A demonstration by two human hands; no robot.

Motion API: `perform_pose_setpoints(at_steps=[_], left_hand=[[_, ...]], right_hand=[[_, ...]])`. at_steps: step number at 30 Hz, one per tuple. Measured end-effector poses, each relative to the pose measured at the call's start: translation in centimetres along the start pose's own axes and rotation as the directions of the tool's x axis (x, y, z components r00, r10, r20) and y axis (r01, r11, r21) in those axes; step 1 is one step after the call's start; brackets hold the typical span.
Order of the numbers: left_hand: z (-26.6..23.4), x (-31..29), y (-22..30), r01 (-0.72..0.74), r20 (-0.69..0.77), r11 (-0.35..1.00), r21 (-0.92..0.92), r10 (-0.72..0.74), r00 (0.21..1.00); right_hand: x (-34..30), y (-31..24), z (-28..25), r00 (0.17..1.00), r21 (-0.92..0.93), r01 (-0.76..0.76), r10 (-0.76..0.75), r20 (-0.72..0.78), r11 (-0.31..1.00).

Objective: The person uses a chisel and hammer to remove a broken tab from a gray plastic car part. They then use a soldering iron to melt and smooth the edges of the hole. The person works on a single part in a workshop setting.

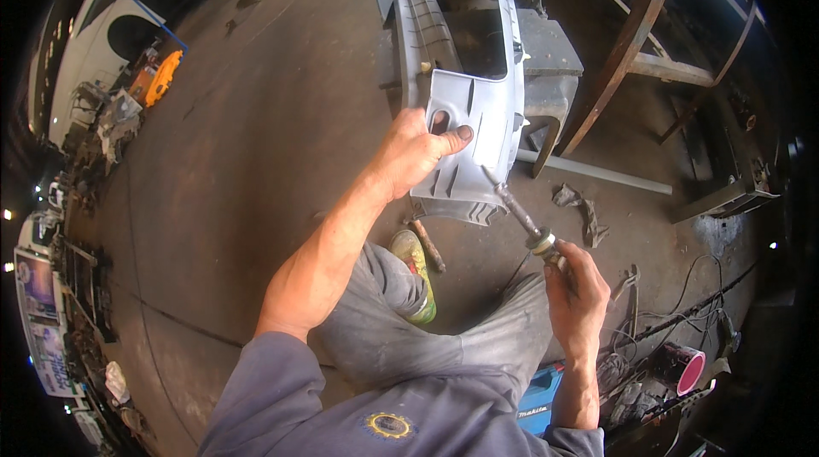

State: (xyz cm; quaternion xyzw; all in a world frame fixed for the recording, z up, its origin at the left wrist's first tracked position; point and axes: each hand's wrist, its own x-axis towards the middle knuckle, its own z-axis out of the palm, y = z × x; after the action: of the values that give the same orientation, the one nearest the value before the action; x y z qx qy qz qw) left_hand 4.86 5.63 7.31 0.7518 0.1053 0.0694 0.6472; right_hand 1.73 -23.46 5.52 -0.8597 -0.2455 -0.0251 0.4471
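Near right: right hand [578, 286], fingers wrapped round the handle of a slim-tipped tool [520, 211], which points far-left. Blue case [539, 401] on the floor, nearer still.

Farther, centre: grey panel [490, 120], held in front of the knees. Tool tip lies over its near right part; contact cannot be told. Left hand [409, 154] grips the panel's left edge, thumb on the face, other fingers mostly hidden.

Far: panel's long, slender part runs away beside a dark grey stand [550, 56].

Progress (judged): tool work on the panel appears under way, not finished, since it is both held and aimed at. No finished spot can be made out; amount left unclear. Releasing the panel and putting the tool down remain.
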Motion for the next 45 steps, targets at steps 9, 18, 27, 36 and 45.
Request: perform_pose_setpoints(at_steps=[9, 18, 27, 36, 45], left_hand=[[0.0, 0.0, 0.2, 0.013, 0.001, 1.0, 0.019, -0.013, 1.0], [-0.1, 0.1, 0.1, 0.034, 0.025, 0.999, 0.035, -0.035, 0.999], [-0.1, 0.1, 0.2, 0.032, 0.04, 0.998, 0.05, -0.034, 0.999], [0.0, 0.2, 0.1, 0.028, 0.037, 0.998, 0.06, -0.03, 0.999], [0.0, 0.2, 0.1, 0.022, 0.029, 0.994, 0.106, -0.026, 0.999]], right_hand=[[0.8, 0.1, 0.8, 0.996, -0.052, 0.082, -0.084, -0.03, 0.995], [1.2, -0.1, 1.0, 0.999, -0.076, 0.042, -0.043, -0.008, 0.996], [1.4, -0.2, 1.0, 1.0, -0.085, 0.021, -0.021, -0.002, 0.996], [1.4, -0.5, 0.9, 1.0, -0.115, 0.014, -0.013, 0.002, 0.993], [1.5, -1.1, 0.8, 1.0, -0.142, -0.015, 0.018, 0.02, 0.99]])
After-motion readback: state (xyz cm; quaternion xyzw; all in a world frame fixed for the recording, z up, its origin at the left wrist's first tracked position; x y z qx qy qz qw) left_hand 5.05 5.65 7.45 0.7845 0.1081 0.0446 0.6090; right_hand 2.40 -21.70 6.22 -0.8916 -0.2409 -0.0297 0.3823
